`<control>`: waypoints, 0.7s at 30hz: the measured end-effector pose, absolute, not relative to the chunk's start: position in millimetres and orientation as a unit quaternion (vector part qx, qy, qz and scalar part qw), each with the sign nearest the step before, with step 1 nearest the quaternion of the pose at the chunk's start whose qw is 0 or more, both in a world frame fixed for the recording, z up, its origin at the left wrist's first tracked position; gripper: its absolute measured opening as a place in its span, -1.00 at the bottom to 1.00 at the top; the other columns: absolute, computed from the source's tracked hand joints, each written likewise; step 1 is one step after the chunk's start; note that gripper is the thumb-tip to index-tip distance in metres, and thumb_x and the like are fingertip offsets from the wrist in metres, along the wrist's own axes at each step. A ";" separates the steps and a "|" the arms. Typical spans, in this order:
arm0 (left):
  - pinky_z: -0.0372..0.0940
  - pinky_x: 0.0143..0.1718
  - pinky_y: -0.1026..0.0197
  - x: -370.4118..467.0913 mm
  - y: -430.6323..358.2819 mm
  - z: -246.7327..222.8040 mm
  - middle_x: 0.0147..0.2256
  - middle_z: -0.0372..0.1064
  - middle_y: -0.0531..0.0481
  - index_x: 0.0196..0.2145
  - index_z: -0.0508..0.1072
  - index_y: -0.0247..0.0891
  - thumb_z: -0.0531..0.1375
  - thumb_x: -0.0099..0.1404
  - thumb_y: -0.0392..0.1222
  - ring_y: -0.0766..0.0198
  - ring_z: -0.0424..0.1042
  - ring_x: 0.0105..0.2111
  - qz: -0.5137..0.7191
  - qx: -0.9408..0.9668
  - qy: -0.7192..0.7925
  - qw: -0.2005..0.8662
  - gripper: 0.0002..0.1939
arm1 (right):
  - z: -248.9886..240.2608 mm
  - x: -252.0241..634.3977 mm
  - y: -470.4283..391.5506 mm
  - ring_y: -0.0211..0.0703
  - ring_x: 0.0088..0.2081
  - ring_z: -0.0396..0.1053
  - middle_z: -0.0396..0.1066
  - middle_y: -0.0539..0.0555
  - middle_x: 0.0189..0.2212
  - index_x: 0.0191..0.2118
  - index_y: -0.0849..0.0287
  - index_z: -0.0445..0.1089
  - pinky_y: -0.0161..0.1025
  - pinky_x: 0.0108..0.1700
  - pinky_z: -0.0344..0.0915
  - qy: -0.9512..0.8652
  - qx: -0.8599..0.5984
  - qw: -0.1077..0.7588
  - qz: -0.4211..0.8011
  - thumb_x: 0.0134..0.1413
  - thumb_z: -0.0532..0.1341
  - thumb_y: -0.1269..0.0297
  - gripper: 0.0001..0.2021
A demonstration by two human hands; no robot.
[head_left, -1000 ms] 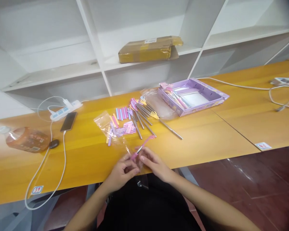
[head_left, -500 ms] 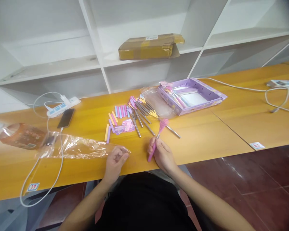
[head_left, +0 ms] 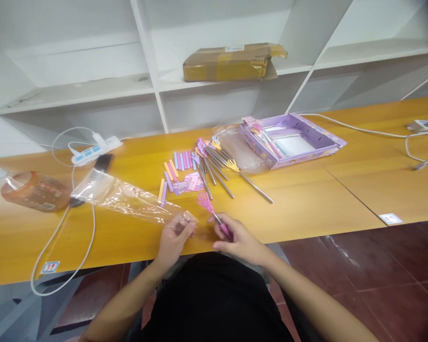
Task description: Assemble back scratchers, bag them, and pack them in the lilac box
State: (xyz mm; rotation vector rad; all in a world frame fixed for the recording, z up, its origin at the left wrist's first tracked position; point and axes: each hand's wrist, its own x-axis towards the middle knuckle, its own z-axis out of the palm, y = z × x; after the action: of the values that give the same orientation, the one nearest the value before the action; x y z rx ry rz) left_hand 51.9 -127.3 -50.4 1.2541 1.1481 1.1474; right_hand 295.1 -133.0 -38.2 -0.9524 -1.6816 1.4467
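My left hand (head_left: 176, 237) is closed on one end of a long clear plastic bag (head_left: 128, 197), which stretches away to the left over the table. In my right hand (head_left: 240, 240) is a pink back scratcher (head_left: 206, 202), gripped by its pink handle; its hand-shaped head points up and left, toward the bag's end. Beyond my hands lies a pile of back scratchers (head_left: 214, 164) with metal rods and coloured heads. Beside the pile are pastel handle sleeves (head_left: 183, 161) in rows and several small printed cards (head_left: 189, 184).
A purple display box (head_left: 299, 156) holding wrapped pieces stands at the back right. To the left are an orange drink bottle (head_left: 35, 191), a power strip (head_left: 97, 151), a phone (head_left: 103, 163) and a white cable (head_left: 92, 237). A taped cardboard box (head_left: 231, 64) rests on the shelf.
The back scratcher's head has swung left toward the bag as my right hand turned. My left hand has lifted the bag's near end, and its far end now overlaps the phone.
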 end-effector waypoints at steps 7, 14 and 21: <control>0.39 -0.21 0.20 60.3 -128.4 -38.0 -0.39 0.48 0.03 -0.39 0.46 -0.21 0.39 0.43 0.15 0.23 0.48 -0.35 0.393 0.582 0.451 0.551 -0.58 | -40.2 276.4 -133.7 -0.26 -0.39 0.14 0.25 -0.11 -0.38 -0.05 0.14 0.45 -0.29 -0.32 0.13 -0.659 -0.407 0.367 0.515 0.41 0.34 0.10 -0.78; 0.48 -0.26 0.16 54.3 -130.0 -40.0 -0.31 0.60 -0.03 -0.12 0.59 -0.23 0.38 0.41 0.23 0.17 0.56 -0.36 0.432 0.511 0.492 0.558 -0.57 | -33.1 292.6 -121.0 -0.27 -0.41 0.01 0.05 -0.14 -0.46 -0.18 0.15 0.48 -0.29 -0.33 0.07 -0.642 -0.411 0.349 0.545 0.43 0.31 -0.04 -0.67; 0.49 -0.24 0.23 50.8 -123.3 -46.9 -0.42 0.54 0.04 -0.29 0.60 -0.25 0.58 0.20 0.13 0.28 0.53 -0.40 0.568 0.387 0.496 0.530 -0.58 | -45.2 310.9 -128.1 -0.28 -0.52 0.04 0.13 -0.14 -0.50 0.09 0.17 0.51 -0.29 -0.44 0.06 -0.580 -0.347 0.415 0.609 0.58 0.13 -0.15 -0.54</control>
State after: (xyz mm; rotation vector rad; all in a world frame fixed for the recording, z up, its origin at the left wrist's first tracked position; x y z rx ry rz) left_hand 50.8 -123.3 -46.9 0.9241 1.1838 1.3564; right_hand 310.9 -128.1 -45.2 -0.8722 -1.4563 1.5313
